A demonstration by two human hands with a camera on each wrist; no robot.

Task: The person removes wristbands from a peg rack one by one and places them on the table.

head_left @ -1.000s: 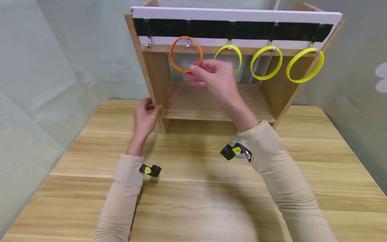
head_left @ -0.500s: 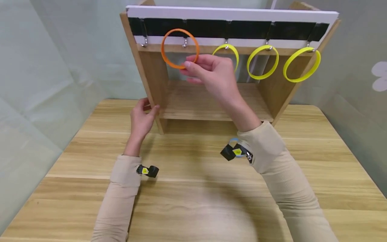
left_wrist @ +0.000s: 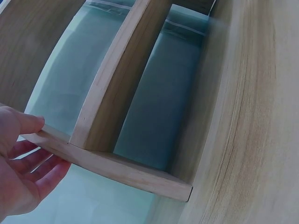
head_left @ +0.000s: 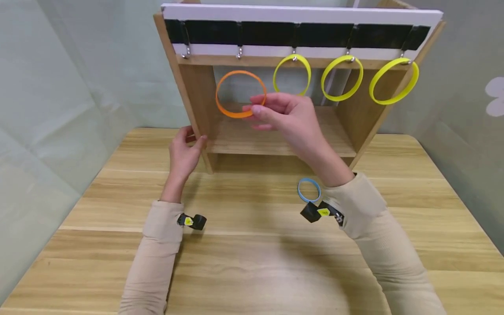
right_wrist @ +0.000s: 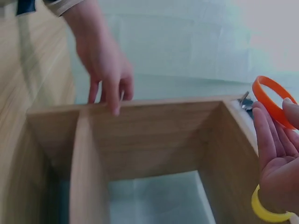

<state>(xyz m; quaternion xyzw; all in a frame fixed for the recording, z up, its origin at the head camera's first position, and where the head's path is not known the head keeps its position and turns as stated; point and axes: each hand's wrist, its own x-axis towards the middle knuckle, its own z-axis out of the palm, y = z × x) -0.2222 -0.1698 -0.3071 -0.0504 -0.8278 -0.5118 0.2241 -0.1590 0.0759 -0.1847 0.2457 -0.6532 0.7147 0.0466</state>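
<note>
While the left hand [head_left: 184, 153] grips the wooden rack [head_left: 197, 105] by its side panel, right hand [head_left: 289, 118] pinches the orange ring [head_left: 240, 94] at its fingertips, below the hooks, yellow rings [head_left: 341, 78] hanging beyond its knuckles, blue ring [head_left: 309, 190] on the table [head_left: 252, 262] beside its wrist.

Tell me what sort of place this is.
Probably a staged test or recording booth: a wooden table, a small hook rack hung with yellow rings, and plain pale sheeting around it.

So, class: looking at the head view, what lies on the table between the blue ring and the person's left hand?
In the head view, only bare wooden table lies between the blue ring and the left hand, which grips the rack's left post.
</note>
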